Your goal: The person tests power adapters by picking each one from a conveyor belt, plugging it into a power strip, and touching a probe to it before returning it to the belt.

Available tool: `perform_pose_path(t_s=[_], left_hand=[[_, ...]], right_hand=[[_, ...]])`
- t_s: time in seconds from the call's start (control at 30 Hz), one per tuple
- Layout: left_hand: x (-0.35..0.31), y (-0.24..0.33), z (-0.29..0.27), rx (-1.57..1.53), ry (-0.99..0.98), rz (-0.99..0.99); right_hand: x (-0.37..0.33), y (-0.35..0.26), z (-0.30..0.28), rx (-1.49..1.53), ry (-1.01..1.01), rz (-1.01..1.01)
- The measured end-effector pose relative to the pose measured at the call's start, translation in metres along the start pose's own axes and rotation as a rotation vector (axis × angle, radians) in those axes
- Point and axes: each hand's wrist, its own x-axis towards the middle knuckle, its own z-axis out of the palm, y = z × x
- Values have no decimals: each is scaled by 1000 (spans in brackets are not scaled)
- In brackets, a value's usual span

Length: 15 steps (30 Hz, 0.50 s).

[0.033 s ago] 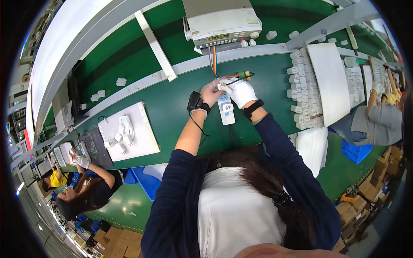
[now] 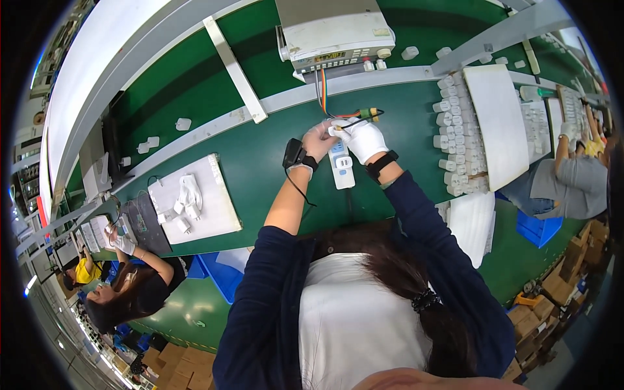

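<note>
My left hand (image 2: 316,142) and my right hand (image 2: 362,138) meet over the bench. Their fingers are closed around a small white piece (image 2: 335,130), whose exact kind is too small to tell. The right hand wears a white glove; a thin, see-through covering shows on the left. Just below my fingers lies a white power strip (image 2: 344,179) with blue sockets, and a white charger (image 2: 344,162) is plugged into it. Beyond my right hand, a green-and-black connector (image 2: 368,114) sits on a dark cable. Coloured wires (image 2: 324,97) run from the bench instrument (image 2: 338,60) down behind my fingers.
Rows of white chargers (image 2: 453,136) stand at the right beside a white board (image 2: 497,130). To the left, a white cable and adapters (image 2: 189,198) lie on a pale board (image 2: 218,188). A metal rail (image 2: 279,101) crosses the bench. Co-workers sit on both sides.
</note>
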Motion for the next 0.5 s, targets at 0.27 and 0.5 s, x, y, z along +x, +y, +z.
perform_pose_path(t_s=[0.27, 0.5], left_hand=[[0, -5, 2, -81, -14, 0], [1, -5, 1, -137, -27, 9]], right_hand=[[0, 7, 9, -4, -19, 37], [0, 4, 8, 3, -20, 26]])
